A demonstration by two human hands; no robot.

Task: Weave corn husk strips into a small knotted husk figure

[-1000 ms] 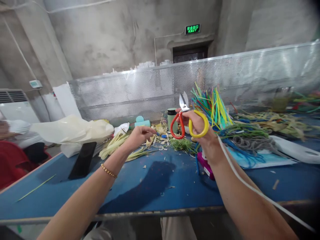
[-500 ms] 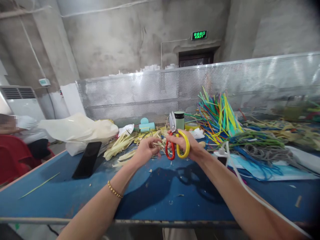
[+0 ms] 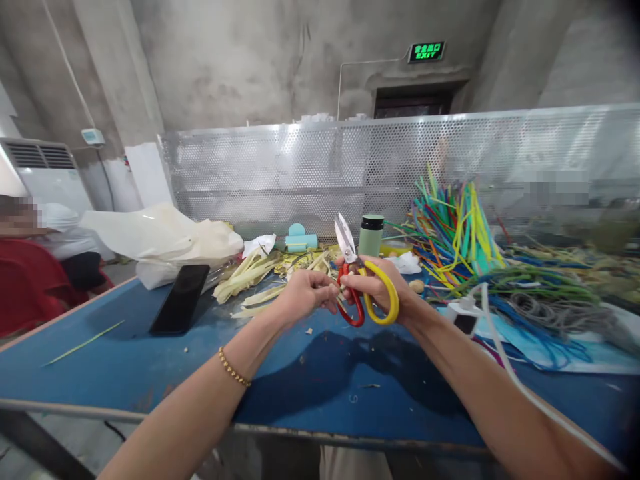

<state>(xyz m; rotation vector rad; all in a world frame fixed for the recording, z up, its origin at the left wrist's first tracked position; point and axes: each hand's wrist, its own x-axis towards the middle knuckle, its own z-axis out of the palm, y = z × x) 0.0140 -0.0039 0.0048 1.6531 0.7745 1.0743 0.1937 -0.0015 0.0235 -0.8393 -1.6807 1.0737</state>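
In the middle of the head view, my right hand [image 3: 385, 283] is closed around a pair of scissors [image 3: 382, 313] with one red and one yellow handle loop. Their metal blades point up and slightly left, and look closed or nearly so. My left hand [image 3: 306, 293], with a beaded gold bracelet [image 3: 233, 368] at the wrist, has its fingers pinched together beside the red loop. Its fingertips meet those of my right hand; what they pinch is too small to make out. Pale dried husk strips [image 3: 245, 280] lie behind and left of my left hand.
A black phone [image 3: 180, 300] and a plastic bag [image 3: 190, 243] lie left on the blue table [image 3: 200, 367]. Behind my hands stands a green bottle [image 3: 371, 239]. Coloured strips [image 3: 455, 227], cords [image 3: 540, 297] and a white charger cable [image 3: 495, 333] are at right. A person [image 3: 65, 230] sits far left.
My hands have come together, the left fingers closing into a pinch at the right fingertips. The scissors' blades now lean further left. The whole view has shifted a little.
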